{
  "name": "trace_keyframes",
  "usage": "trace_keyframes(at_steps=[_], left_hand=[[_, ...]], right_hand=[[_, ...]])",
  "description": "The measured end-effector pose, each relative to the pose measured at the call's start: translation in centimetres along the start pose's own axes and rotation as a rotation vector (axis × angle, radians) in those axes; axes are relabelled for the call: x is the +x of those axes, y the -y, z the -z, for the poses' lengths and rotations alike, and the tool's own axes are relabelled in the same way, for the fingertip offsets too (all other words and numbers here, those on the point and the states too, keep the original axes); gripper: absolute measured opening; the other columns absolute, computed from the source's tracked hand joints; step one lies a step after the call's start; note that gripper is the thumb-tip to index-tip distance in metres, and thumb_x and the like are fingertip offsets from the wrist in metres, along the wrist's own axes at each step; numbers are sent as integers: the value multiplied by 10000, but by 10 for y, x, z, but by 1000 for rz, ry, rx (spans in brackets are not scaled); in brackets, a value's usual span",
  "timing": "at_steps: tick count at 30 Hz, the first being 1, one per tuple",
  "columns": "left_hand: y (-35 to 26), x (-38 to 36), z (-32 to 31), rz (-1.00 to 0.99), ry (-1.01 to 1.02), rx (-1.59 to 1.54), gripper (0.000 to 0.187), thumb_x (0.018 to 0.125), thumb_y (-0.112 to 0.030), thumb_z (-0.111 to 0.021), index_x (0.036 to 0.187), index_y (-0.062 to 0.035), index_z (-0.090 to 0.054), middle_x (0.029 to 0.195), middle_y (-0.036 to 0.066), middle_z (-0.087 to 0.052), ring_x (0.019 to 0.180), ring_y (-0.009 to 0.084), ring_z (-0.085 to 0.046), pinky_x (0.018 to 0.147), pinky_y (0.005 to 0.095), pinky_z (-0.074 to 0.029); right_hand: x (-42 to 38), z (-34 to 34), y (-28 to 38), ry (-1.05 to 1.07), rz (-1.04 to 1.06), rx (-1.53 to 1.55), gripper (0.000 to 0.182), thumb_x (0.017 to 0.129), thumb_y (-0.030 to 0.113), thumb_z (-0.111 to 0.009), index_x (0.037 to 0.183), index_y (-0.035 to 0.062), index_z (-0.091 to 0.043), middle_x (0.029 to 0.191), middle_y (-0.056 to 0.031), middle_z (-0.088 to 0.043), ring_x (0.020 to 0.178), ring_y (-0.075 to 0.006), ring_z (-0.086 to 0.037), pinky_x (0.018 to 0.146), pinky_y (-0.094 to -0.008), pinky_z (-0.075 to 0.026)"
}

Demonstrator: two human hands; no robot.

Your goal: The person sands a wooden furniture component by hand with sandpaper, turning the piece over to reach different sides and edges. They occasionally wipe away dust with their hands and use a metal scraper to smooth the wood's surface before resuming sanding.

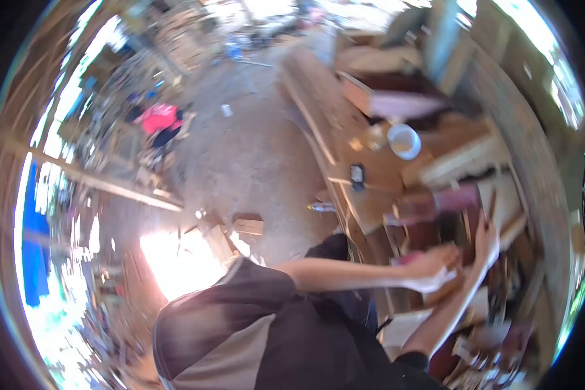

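Note:
My left hand [432,268] reaches across from the left over the cluttered workbench [351,143]. Its fingers are curled together, and blur hides what they hold. Close beside it, to the right, my right hand [487,242] is closed around the lower end of a thin brown strip [492,204] that looks like wood. Under and just beyond both hands lies a dark reddish wooden frame or box [429,227] with open compartments. A pale board [500,195] lies beside the strip. Motion smears the finger details.
On the bench are a white bucket [404,142], a small black object [357,176] and wooden planks [465,159]. Another person in a red shirt [160,119] is at far left. A wooden block [248,224] lies on the concrete floor [253,149]. Wood scraps [487,354] are at lower right.

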State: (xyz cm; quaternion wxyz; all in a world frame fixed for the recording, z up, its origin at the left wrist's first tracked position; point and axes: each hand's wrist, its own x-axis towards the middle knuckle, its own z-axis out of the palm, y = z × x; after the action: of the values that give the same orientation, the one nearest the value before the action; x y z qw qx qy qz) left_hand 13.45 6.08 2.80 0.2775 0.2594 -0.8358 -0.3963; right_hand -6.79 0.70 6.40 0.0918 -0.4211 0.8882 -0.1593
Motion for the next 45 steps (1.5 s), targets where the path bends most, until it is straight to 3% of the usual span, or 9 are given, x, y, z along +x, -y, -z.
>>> trace_keyframes(at_steps=[1, 3, 5, 11, 12, 16, 25, 41, 45], left_hand=[[7, 17, -13, -32, 20, -55, 463, 1019, -299, -545, 1352, 21, -516, 1386, 247, -526, 1270, 404, -531, 1045, 493, -429], [13, 42, -19, 142, 94, -228, 468, 1001, -296, -563, 1355, 8, -521, 1329, 254, -568, 1160, 430, -596, 936, 495, -498], [18, 49, -23, 121, 83, -133, 456, 996, -280, -559, 1354, -1, -524, 1236, 264, -621, 1041, 458, -644, 844, 507, -534], [16, 21, -7, 224, 120, -51, 456, 918, -202, -618, 1354, -81, -557, 1134, 201, -688, 1009, 420, -671, 833, 500, -547], [18, 14, -2, 205, 104, -34, 468, 891, -181, -636, 1341, -75, -566, 1137, 194, -690, 1022, 411, -671, 841, 497, -547], [29, 7, 3, 214, 146, -9, 491, 819, -143, -685, 1292, -52, -589, 1133, 179, -689, 1037, 394, -671, 858, 488, -548], [32, 5, -6, 175, 70, -6, 495, 808, -155, -707, 1266, -29, -568, 1135, 177, -671, 1033, 398, -665, 857, 484, -549], [29, 4, -3, 192, 49, -31, 522, 829, -158, -711, 1307, -17, -555, 1158, 195, -664, 1066, 406, -655, 886, 491, -544], [21, 22, 2, 223, 105, -90, 380, 855, -176, -679, 1186, -2, -608, 1098, 207, -691, 1044, 414, -666, 881, 491, -546]], right_hand=[[1, -3, -5, 6, 43, 54, 750, 951, 717, -452, 1231, 68, -704, 1169, -238, -693, 1095, -443, -650, 934, -506, -504], [18, -16, -24, 25, 83, 38, 785, 962, 706, -449, 1208, 2, -696, 1151, -260, -695, 1085, -459, -646, 921, -524, -499], [21, -15, -30, -35, 105, 0, 729, 986, 675, -440, 1212, 33, -704, 1177, -223, -701, 1080, -428, -656, 936, -490, -504], [25, -10, -27, -16, 117, -23, 766, 957, 728, -438, 1128, 46, -741, 1075, -223, -722, 1028, -453, -653, 866, -525, -497], [24, -21, -32, -230, 185, -56, 812, 915, 775, -461, 958, 31, -783, 849, -269, -727, 722, -449, -709, 654, -636, -541], [51, -53, -68, -424, 330, -62, 841, 928, 773, -436, 886, 1, -767, 702, -289, -683, 565, -470, -647, 484, -581, -507], [34, -34, -45, -238, 191, -87, 871, 931, 786, -397, 854, -5, -755, 777, -295, -702, 685, -488, -686, 587, -558, -561], [15, -21, -30, -312, 219, -64, 862, 942, 753, -433, 781, -36, -739, 754, -282, -701, 662, -456, -692, 550, -545, -545], [31, -29, -41, -241, 153, -134, 779, 953, 718, -475, 921, -8, -757, 802, -219, -733, 679, -411, -696, 585, -507, -549]])
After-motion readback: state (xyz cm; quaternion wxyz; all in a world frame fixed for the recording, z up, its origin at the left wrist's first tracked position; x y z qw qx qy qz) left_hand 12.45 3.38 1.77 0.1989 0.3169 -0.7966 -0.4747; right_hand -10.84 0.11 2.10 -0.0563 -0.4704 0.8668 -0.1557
